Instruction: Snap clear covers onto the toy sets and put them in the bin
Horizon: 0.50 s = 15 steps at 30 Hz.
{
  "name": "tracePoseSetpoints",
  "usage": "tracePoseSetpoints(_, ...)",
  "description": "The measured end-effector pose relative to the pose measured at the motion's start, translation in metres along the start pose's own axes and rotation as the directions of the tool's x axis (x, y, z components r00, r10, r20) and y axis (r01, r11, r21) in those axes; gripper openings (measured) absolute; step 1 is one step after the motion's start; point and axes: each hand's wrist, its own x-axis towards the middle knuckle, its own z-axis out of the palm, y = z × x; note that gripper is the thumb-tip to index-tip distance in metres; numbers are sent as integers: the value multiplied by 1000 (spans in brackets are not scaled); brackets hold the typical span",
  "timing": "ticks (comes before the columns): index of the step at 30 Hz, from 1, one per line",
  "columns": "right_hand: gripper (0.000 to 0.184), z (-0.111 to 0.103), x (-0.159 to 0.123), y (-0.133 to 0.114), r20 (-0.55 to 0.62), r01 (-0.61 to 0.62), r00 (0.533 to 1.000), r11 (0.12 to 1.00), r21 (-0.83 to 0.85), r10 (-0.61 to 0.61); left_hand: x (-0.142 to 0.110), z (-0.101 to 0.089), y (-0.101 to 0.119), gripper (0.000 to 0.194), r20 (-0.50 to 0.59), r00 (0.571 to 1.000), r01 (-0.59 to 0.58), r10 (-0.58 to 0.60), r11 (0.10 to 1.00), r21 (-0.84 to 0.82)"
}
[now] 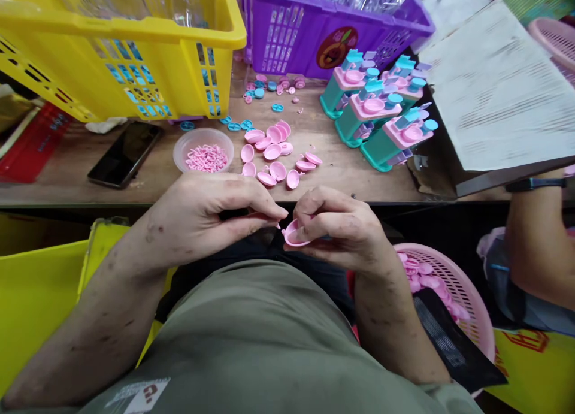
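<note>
My right hand grips a small pink oval plastic bowl just off the table's front edge. Beside it, the thumb and forefinger of my left hand pinch a tiny pink piece, which meets or nearly meets the bowl's left end. Most of that piece is hidden by the fingertips. On the table beyond lie several similar pink bowls, some with a small stem at one end. A round translucent tub full of tiny pink parts stands behind my left hand.
Yellow and purple crates line the back. Several teal-and-pink toy units stand at right by a white-topped box. A black phone lies left. A pink basket sits below right, near another person's arm.
</note>
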Motion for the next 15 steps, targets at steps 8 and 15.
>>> tracePoseSetpoints(8, 7, 1, -1, 6, -21, -2, 1000, 1000, 7, 3, 3, 2, -6, 12, 41, 999, 6, -4, 999, -50)
tracePoseSetpoints(15, 7, 10, -8, 15, -119, 9, 993, 999, -38, -13, 2, 23, -24, 8, -4, 1000, 25, -26, 990, -138)
